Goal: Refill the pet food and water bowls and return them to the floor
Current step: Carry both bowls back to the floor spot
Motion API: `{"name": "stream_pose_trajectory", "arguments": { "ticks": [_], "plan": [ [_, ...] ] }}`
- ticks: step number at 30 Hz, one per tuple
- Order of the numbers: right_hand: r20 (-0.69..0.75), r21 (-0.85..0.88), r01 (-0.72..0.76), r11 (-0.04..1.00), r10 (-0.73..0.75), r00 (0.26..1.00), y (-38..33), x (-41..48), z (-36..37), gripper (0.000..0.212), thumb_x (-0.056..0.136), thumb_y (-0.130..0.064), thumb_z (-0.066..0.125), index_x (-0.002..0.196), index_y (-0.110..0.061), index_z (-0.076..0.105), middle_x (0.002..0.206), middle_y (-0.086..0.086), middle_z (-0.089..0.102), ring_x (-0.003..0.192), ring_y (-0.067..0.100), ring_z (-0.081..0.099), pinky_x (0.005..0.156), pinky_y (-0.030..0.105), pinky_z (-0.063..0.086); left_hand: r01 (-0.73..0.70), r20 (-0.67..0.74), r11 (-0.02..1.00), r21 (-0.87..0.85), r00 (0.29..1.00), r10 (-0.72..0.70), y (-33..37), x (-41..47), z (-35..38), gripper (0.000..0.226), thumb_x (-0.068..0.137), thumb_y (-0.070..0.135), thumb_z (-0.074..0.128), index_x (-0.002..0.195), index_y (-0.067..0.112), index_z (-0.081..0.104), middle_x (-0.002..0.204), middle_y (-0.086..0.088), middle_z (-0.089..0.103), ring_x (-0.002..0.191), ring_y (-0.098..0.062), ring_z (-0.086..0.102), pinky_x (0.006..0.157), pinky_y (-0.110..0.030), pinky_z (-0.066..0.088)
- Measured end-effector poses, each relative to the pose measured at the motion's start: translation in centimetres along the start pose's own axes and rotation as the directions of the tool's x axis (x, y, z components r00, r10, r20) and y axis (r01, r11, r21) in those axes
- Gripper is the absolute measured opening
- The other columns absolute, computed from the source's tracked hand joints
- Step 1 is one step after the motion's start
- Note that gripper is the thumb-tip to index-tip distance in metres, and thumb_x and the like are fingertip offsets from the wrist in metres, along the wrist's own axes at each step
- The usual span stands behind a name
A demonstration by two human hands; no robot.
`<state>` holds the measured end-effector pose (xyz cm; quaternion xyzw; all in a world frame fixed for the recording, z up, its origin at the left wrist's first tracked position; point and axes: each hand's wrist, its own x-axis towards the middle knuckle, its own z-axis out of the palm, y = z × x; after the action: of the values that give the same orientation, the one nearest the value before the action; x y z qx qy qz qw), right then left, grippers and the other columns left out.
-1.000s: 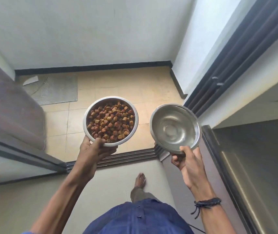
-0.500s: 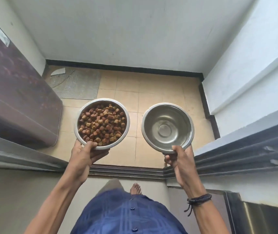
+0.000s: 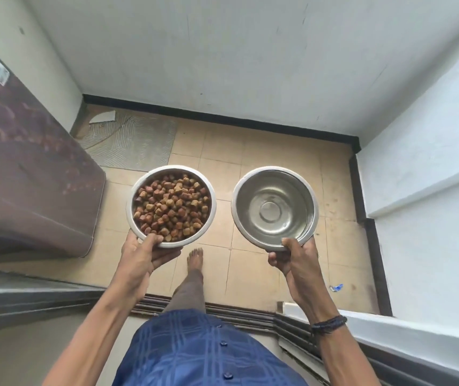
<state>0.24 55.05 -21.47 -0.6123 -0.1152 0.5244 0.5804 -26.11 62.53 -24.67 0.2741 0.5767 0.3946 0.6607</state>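
Open tiled floor (image 3: 272, 151) ahead, hemmed by a brown unit (image 3: 27, 176) left and white wall (image 3: 431, 190) right

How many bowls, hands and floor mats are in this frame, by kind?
Steel bowls: 2 (kibble bowl, water bowl)
Hands: 2 (left hand, right hand)
Floor mat: 1
Total: 5

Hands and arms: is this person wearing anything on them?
No sleeves or gloves are in sight. The right hand has a dark braided cord bracelet with loose ends at its wrist. The left hand and its wrist show nothing worn.
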Motion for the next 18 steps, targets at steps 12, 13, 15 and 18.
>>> {"name": "stream_pose_trajectory", "arguments": {
  "ticks": [12,13,15,18],
  "plan": [
    [-0.152,0.129,-0.018,0.992,0.038,0.988,-1.7,13.8,7.3,0.027,0.094,0.006,0.044,0.111,-0.014,0.046,0.083,0.005,0.057,0.056,0.015,0.052,0.049,0.024,0.046,0.069,0.109,0.991,0.118,0.991,-0.082,8.2,16.4,4.0,0.049,0.093,-0.005,0.044,0.138,0.014,0.036,0.121,-0.022,0.06,0.086,-0.035,0.071,0.069,-0.036,0.061],
    [-0.164,0.135,-0.011,0.991,0.033,0.986,-1.6,14.9,7.5,0.028,0.094,0.006,0.044,0.111,-0.016,0.047,0.084,0.004,0.057,0.057,0.015,0.052,0.049,0.024,0.046,0.076,0.107,0.989,0.124,0.99,-0.09,8.5,17.7,4.2,0.049,0.093,-0.005,0.044,0.138,0.013,0.035,0.12,-0.021,0.06,0.084,-0.033,0.072,0.068,-0.036,0.06],
    [-0.171,0.155,-0.015,0.988,0.041,0.984,-1.3,16.8,7.8,0.031,0.093,0.007,0.043,0.111,-0.018,0.048,0.085,0.003,0.057,0.058,0.015,0.051,0.049,0.024,0.046,0.087,0.106,0.987,0.132,0.989,-0.101,8.6,19.7,4.2,0.05,0.093,-0.006,0.043,0.138,0.013,0.035,0.117,-0.017,0.061,0.079,-0.029,0.073,0.068,-0.035,0.06],
    [-0.19,0.172,-0.033,0.985,0.066,0.98,-0.3,20.8,7.9,0.037,0.092,0.008,0.042,0.113,-0.022,0.05,0.089,0.003,0.058,0.063,0.016,0.051,0.05,0.025,0.045,0.118,0.087,0.983,0.14,0.988,-0.131,7.7,23.3,5.0,0.052,0.093,-0.007,0.044,0.138,0.015,0.034,0.119,-0.016,0.06,0.08,-0.029,0.072,0.07,-0.037,0.06]
  ]
}}
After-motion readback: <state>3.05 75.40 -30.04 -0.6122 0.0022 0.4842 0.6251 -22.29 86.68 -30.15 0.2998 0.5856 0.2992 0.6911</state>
